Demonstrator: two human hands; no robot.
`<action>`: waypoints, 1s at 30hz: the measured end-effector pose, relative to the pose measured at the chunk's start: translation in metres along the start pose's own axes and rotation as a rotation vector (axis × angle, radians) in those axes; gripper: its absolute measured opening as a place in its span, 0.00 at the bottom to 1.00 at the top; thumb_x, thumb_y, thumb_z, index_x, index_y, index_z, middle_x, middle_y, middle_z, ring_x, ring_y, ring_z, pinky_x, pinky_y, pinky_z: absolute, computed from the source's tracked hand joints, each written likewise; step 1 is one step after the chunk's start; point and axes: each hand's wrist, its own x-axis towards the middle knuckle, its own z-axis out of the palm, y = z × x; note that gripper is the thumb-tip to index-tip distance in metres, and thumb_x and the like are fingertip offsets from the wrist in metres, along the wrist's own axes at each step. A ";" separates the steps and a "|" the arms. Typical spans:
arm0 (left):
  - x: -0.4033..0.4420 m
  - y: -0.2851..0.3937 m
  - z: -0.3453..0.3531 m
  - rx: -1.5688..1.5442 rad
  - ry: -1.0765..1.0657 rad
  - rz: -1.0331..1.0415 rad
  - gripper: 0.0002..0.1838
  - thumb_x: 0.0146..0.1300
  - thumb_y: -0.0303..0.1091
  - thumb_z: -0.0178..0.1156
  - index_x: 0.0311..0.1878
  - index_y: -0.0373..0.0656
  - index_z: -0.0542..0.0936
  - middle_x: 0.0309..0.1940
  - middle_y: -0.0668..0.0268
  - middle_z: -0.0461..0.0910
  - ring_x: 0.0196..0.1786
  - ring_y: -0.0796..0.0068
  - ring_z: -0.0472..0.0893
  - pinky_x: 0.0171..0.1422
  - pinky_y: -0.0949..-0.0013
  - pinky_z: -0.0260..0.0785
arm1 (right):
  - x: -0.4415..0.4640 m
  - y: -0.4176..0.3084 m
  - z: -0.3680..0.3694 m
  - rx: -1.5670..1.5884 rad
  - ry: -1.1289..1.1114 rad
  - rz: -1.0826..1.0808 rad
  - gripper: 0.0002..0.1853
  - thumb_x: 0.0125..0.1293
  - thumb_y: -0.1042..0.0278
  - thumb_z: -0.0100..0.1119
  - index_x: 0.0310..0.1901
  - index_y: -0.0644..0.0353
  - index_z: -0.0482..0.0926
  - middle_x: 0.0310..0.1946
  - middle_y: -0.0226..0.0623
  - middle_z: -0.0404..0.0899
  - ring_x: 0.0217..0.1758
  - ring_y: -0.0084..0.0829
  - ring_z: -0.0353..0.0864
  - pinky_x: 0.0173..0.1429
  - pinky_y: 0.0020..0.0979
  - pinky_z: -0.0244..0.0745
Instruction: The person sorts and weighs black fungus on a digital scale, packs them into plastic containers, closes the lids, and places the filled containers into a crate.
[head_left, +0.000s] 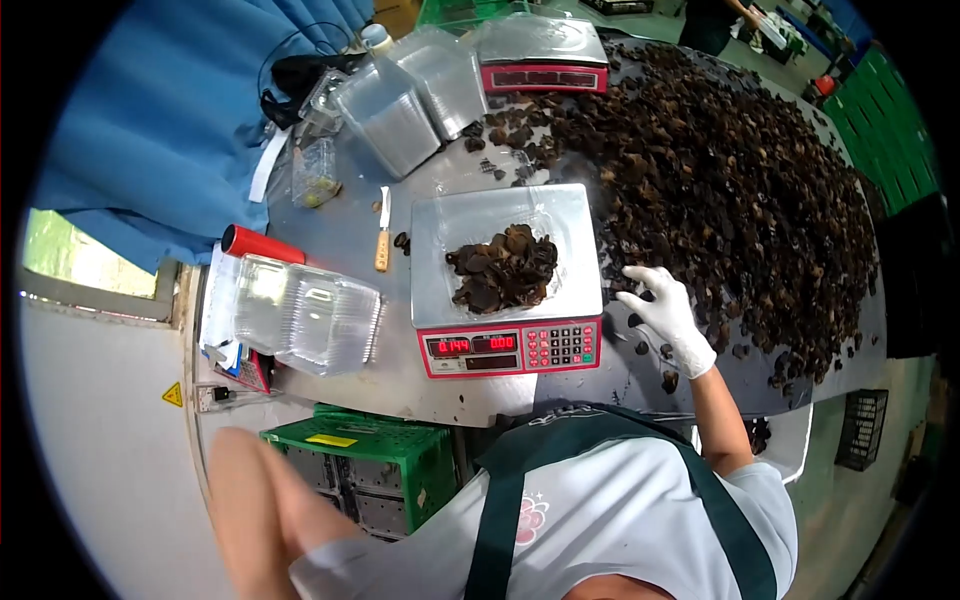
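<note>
My right hand, in a white glove, is at the near left edge of a large heap of dark wood ear mushrooms. Its thumb and forefinger are spread, and I see nothing between them. Just left of it stands a red-framed digital scale, with red digits lit. On the scale's metal plate, a clear plastic tray holds a small portion of wood ears. My left arm bends at the lower left, blurred, and its hand is out of view.
Stacked clear containers stand at the back left, beside a second scale. Left of the near scale lie a wooden-handled knife, open clear clamshell boxes and a red cylinder. A green crate sits below the table edge.
</note>
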 end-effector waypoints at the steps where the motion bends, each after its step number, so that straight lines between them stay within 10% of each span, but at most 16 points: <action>1: 0.001 0.000 0.001 -0.015 -0.009 0.008 0.21 0.67 0.31 0.48 0.60 0.29 0.70 0.62 0.45 0.68 0.65 0.51 0.69 0.73 0.48 0.58 | 0.004 -0.013 0.003 0.001 0.006 -0.012 0.20 0.53 0.60 0.71 0.47 0.57 0.81 0.41 0.41 0.82 0.44 0.40 0.81 0.49 0.34 0.77; 14: -0.029 -0.023 0.011 -0.006 0.017 -0.105 0.21 0.66 0.33 0.48 0.59 0.28 0.70 0.61 0.46 0.69 0.64 0.52 0.69 0.72 0.48 0.59 | 0.070 -0.097 0.063 -0.300 -0.081 -0.416 0.32 0.49 0.63 0.70 0.58 0.60 0.72 0.65 0.52 0.63 0.69 0.49 0.62 0.70 0.48 0.57; 16: -0.041 -0.030 0.014 0.012 0.032 -0.164 0.21 0.66 0.33 0.48 0.59 0.28 0.70 0.61 0.46 0.69 0.64 0.52 0.69 0.72 0.48 0.59 | 0.076 -0.092 0.072 -0.309 -0.010 -0.460 0.28 0.51 0.73 0.58 0.58 0.63 0.71 0.65 0.54 0.62 0.68 0.50 0.62 0.69 0.48 0.59; 24: -0.088 -0.055 0.029 0.153 0.031 -0.426 0.22 0.66 0.34 0.47 0.58 0.28 0.71 0.60 0.47 0.69 0.64 0.53 0.70 0.71 0.48 0.60 | 0.073 -0.070 0.040 -0.053 -0.218 -0.295 0.40 0.43 0.54 0.75 0.60 0.57 0.73 0.67 0.48 0.63 0.68 0.46 0.64 0.70 0.41 0.62; 30: -0.113 -0.065 0.033 0.250 0.000 -0.578 0.22 0.66 0.34 0.47 0.57 0.28 0.71 0.59 0.47 0.70 0.63 0.53 0.70 0.71 0.48 0.60 | 0.063 0.018 -0.014 -0.143 0.128 -0.070 0.23 0.45 0.61 0.69 0.45 0.60 0.81 0.49 0.41 0.79 0.48 0.46 0.80 0.51 0.40 0.78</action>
